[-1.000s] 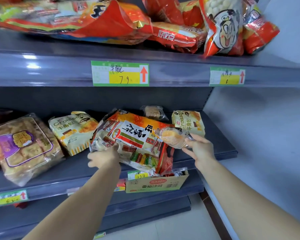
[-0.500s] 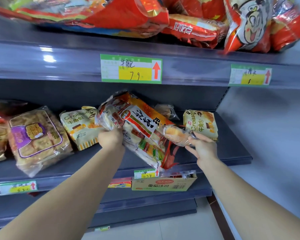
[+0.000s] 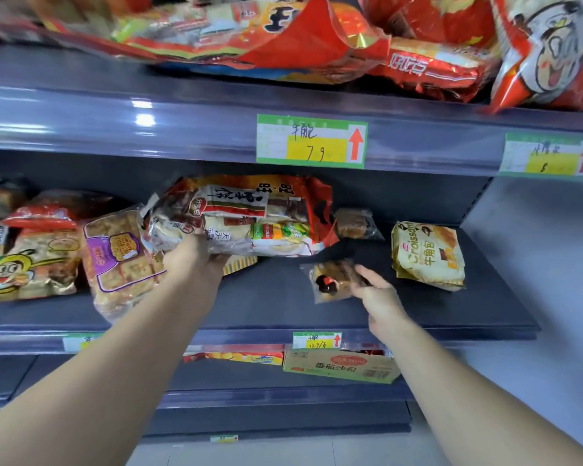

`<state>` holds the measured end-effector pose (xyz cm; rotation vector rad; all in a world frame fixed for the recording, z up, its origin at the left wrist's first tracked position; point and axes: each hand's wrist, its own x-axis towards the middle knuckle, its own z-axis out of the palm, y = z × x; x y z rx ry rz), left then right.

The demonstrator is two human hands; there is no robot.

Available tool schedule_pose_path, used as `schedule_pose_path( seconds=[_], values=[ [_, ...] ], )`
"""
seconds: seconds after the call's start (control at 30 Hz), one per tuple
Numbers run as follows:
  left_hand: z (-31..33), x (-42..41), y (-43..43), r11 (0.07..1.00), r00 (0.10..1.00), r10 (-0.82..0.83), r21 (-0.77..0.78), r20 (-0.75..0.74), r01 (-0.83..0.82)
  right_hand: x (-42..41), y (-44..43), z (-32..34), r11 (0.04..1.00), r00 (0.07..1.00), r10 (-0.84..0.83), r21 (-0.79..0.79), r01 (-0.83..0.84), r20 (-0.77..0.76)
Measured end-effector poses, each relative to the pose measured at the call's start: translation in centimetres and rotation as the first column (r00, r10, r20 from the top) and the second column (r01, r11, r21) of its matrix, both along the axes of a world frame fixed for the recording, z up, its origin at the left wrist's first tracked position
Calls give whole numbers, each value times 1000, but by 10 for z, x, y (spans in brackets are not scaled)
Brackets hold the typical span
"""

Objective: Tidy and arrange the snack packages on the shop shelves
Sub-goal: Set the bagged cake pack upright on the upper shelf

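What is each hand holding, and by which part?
The left hand grips the large rice cracker bag from below, at its lower left end. The right hand holds nothing; it is open by the small wrapped pastry.

Left grip (image 3: 196,260), right grip (image 3: 381,297) bare (forearms (image 3: 115,381) bare to frame edge).

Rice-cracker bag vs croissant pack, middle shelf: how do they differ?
The rice-cracker bag is larger than the croissant pack. The bag is mostly orange-red, the pack pale yellow. The left hand grips the bag; the pack lies untouched on the shelf. Both are sealed snack packages.
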<state>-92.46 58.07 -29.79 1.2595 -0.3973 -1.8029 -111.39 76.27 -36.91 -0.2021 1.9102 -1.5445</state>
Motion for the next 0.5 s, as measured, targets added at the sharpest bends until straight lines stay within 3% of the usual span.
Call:
schedule_pose_path(
  seconds=[0.07, 0.13, 0.23, 0.33, 0.4, 0.5],
  values=[
    [-1, 3, 3, 999, 1000, 9, 34, -28, -8, 3, -3, -6, 968, 981, 153, 218, -124, -122],
    [-1, 3, 7, 999, 999, 5, 43, -49, -3, 8, -5, 0, 933, 938, 223, 337, -126, -267],
    [-2, -1, 16, 998, 997, -20, 50, -78, 24, 25, -10, 23, 939, 922, 339, 134, -318, -188],
    [0, -7, 27, 998, 991, -38, 41, -127, 43, 52, -26, 47, 856, 854, 515, 4, -517, -75],
    [4, -10, 35, 997, 984, -70, 17, -164, 74, 66, -42, 64, 904, 906, 419, -122, -409, 64],
    [13, -12, 49, 992, 972, -129, -8, -196, 129, 70, -59, 83, 931, 943, 131, -364, -11, 305]
  ],
)
